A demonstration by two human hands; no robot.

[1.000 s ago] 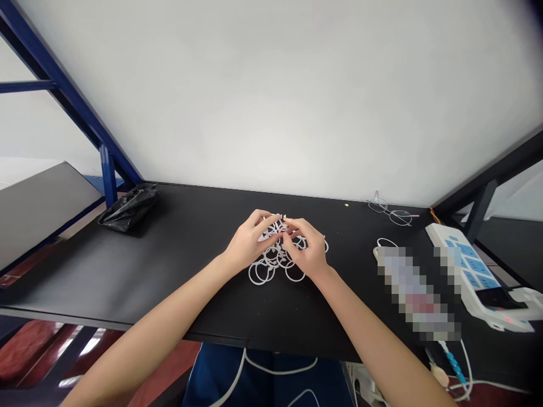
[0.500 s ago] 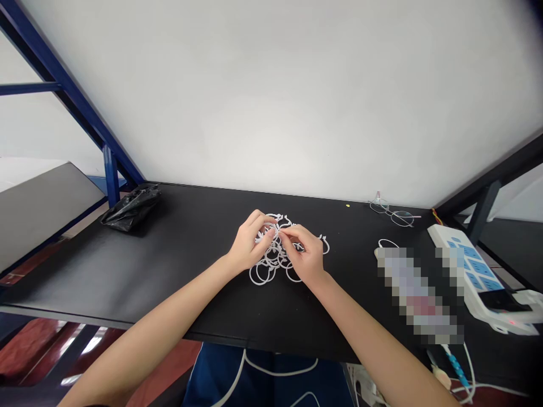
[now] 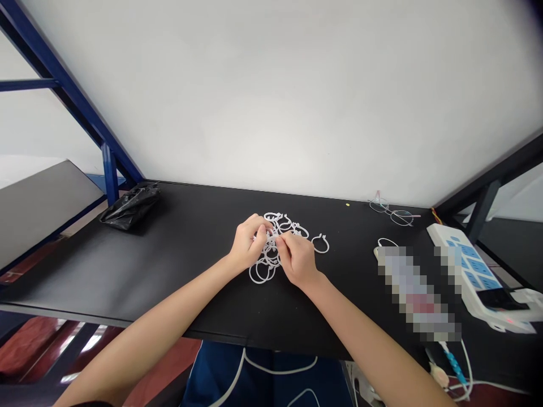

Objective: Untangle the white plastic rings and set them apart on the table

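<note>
A tangled pile of thin white plastic rings, some with small knobbed ends at a gap, lies on the black desk between and beneath my hands. My left hand is at the pile's left side, thumb and fingertips pinched on a white ring. From the right, my right hand also pinches at that ring, thumb against curled forefinger. The fingers hide most of the held piece. One loose ring lies apart, just right of my right hand.
A crumpled black plastic bag lies at the back left. Eyeglasses rest near the wall. On the right are a blurred-out phone-like object with a cable and a white power strip. A blue metal frame stands left.
My right hand has turned and its fingers have curled in more, drawing slightly left and down. My left fingers have closed further. More of the pile's right side now shows.
</note>
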